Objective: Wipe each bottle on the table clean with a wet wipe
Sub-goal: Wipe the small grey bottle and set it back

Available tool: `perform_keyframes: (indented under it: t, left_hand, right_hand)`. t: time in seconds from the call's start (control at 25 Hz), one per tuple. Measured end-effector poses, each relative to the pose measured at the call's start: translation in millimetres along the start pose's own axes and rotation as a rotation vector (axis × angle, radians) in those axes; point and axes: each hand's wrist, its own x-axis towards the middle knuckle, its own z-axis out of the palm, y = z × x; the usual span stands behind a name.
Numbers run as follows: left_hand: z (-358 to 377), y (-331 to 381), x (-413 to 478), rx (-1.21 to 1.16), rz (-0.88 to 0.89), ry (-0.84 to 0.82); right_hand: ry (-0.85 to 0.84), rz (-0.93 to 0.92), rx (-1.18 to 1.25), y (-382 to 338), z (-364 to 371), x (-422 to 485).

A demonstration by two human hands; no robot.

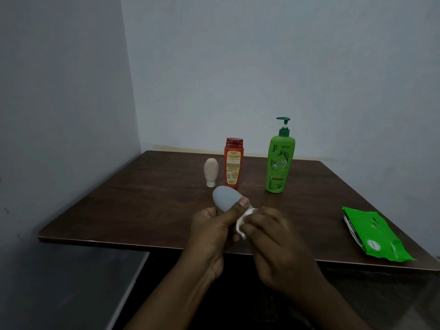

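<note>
My left hand [212, 232] grips a small grey rounded bottle [225, 197] above the near part of the dark wooden table [142, 198], thumb across its side. My right hand [273, 239] pinches a crumpled white wet wipe [244, 219] against the bottle's lower end. Behind them stand a small beige bottle [211, 172] on its cap, a red bottle [233, 163] and a tall green pump bottle [280, 160].
A green pack of wet wipes [373, 234] lies near the table's right front edge. Pale walls close in behind and on the left. A grey surface [83, 282] sits lower at the left front.
</note>
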Motion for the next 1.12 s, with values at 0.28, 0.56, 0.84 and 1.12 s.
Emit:
perform_keyframes:
  t: [0.28, 0.56, 0.84, 1.12]
  left_hand:
    - [-0.3, 5.4, -1.7, -0.021, -0.028, 0.014]
    - [3.1, 7.0, -2.3, -0.201, -0.159, -0.045]
    - [8.2, 12.4, -12.0, -0.346, -0.224, -0.096]
    - [6.4, 9.5, -4.6, -0.361, -0.196, -0.065]
  right_hand:
    - [0.203, 0.215, 0.039, 11.8, -5.7, 4.3]
    - [0.37, 0.052, 0.034, -3.9, -8.2, -2.1]
    - [0.212, 0.246, -0.05, 15.0, 2.8, 5.6]
    - [0.347, 0.132, -0.039, 10.7, -1.4, 8.8]
